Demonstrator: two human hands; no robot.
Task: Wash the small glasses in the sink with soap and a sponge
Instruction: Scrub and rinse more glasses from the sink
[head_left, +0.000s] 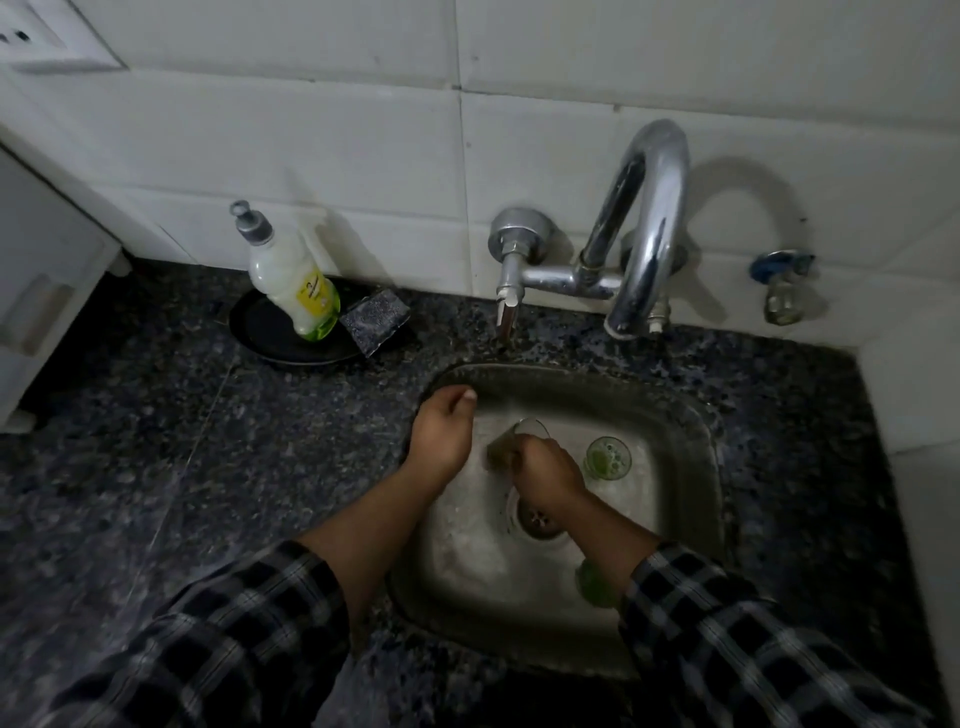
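My right hand (548, 475) is down in the steel sink (691, 415), its fingers curled round a small clear glass (532, 427) whose rim shows above them. An olive-tan piece, sponge-like (500, 451), sits against the glass's left side; who holds it I cannot tell. My left hand (441, 434) hangs loosely curled at the sink's left rim, with nothing visible in it. A second glass (608, 457) with green residue stands upright to the right. A third green glass (595, 584) lies partly hidden under my right forearm. The soap bottle (291, 275) stands at the back left.
The soap bottle stands on a black plate (275, 338) with a grey scrub pad (375, 316) leaning at the plate's right edge. A chrome faucet (647, 228) arches over the sink's back edge; no water runs. The drain (537, 519) lies under my right wrist. Dark granite counter (208, 441) surrounds the sink.
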